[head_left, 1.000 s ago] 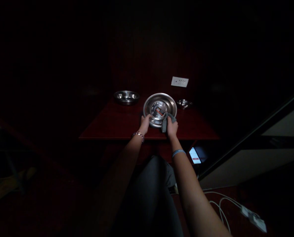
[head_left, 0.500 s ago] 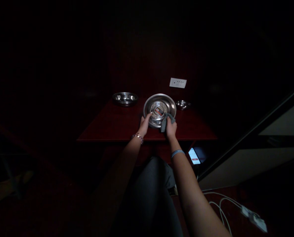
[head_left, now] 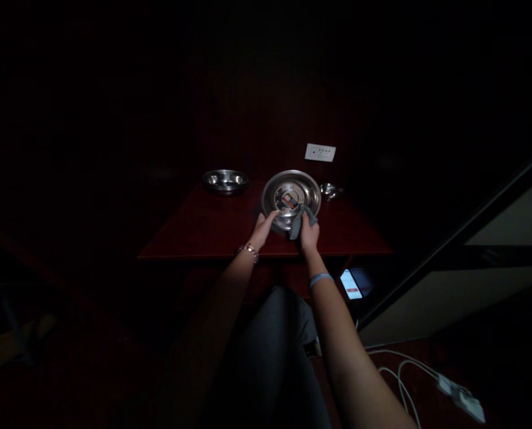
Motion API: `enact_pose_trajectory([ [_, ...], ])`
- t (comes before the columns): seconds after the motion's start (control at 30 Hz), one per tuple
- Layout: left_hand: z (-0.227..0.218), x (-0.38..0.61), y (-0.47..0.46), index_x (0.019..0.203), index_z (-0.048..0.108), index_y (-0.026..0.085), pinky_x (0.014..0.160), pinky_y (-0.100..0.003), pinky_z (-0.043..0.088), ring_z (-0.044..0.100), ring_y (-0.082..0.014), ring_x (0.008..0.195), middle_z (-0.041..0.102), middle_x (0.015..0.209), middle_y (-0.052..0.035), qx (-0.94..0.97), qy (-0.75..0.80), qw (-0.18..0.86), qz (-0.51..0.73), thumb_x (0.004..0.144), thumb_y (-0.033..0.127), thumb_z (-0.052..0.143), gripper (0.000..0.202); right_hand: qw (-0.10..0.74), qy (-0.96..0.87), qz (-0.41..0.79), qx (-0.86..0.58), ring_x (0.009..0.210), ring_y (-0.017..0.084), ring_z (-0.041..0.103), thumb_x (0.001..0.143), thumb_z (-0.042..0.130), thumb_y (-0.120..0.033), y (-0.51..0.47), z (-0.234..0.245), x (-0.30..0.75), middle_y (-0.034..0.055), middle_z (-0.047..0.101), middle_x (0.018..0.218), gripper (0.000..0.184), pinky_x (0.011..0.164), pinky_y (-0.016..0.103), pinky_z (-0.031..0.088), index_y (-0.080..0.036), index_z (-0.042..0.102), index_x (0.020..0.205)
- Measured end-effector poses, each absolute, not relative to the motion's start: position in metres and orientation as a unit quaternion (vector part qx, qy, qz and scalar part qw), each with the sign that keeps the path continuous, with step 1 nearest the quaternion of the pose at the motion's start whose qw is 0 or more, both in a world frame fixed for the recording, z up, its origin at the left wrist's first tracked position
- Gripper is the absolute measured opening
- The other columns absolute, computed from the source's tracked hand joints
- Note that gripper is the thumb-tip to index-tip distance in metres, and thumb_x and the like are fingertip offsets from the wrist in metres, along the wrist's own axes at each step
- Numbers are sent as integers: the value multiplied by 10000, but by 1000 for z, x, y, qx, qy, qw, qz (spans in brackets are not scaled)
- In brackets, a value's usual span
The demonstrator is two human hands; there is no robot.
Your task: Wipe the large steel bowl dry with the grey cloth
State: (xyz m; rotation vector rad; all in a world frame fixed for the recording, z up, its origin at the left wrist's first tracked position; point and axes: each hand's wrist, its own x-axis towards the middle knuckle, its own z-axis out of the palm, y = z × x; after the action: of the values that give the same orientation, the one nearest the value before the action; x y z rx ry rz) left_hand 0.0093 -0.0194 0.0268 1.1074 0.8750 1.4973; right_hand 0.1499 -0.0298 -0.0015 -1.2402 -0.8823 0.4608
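Note:
A round stainless steel bowl (head_left: pixel 310 188) with a label on its inner bottom is held up, tilted with its inside facing me. My left hand (head_left: pixel 262 230) grips the lower left of its rim, thumb inside and fingers hidden behind. In my right hand (head_left: pixel 309 232) a grey cloth (head_left: pixel 296 227) is bunched at the bowl's lower right side. The cloth covers part of the rim there, so I cannot tell whether these fingers also hold the metal.
Another steel bowl (head_left: pixel 225 181) rests on the dark red table (head_left: pixel 194 235) at left; a smaller shiny bowl (head_left: pixel 330 191) sits behind at right. A wall socket (head_left: pixel 320 152) is beyond. Below right are a lit phone (head_left: pixel 351 284) and a power strip (head_left: pixel 461 397) with cables.
The held bowl has turned slightly, its label shifting angle, and my left thumb sits lower, nearer the rim. My right hand keeps the cloth at the lower right side.

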Motion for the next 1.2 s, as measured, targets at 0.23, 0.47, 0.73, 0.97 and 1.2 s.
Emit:
enact_pose_trajectory([
  [0.23,19,11,-11,1047,687,116,1062,-389,456,662,-237,1094,741,1118,-110,467,367,501,629,815,202,663,249,663,-416,214,-584,1050,232,696,852,588,-498,-34,2,148,78,761,1094,443,931,321,518,-166,730,1109],
  [0.47,12,10,-3,985,699,119,1031,-398,474,668,-249,1059,749,1061,-111,468,361,467,658,779,182,639,223,601,-459,206,-621,1048,250,707,860,579,-493,-46,13,145,73,776,1041,405,916,311,521,-187,759,1054],
  [0.73,14,9,-8,1038,694,105,1067,-472,441,647,-307,1129,727,1139,-152,473,334,469,667,773,237,631,303,596,-476,213,-611,1042,255,711,867,537,-492,-44,8,145,77,776,1038,411,896,320,530,-199,754,1057],
  [0.97,12,6,-6,1061,692,123,1118,-501,383,617,-318,1201,718,1174,-145,472,327,468,672,741,232,658,339,627,-459,214,-591,1048,264,710,816,588,-511,-36,-2,143,90,768,1071,456,904,330,543,-182,740,1091],
  [1.2,12,4,-6,1015,698,130,1070,-443,442,665,-276,1108,742,1111,-121,478,342,465,662,761,220,633,278,628,-458,219,-590,1031,268,715,802,603,-512,-38,1,140,88,771,1051,452,903,344,550,-171,741,1066],
])
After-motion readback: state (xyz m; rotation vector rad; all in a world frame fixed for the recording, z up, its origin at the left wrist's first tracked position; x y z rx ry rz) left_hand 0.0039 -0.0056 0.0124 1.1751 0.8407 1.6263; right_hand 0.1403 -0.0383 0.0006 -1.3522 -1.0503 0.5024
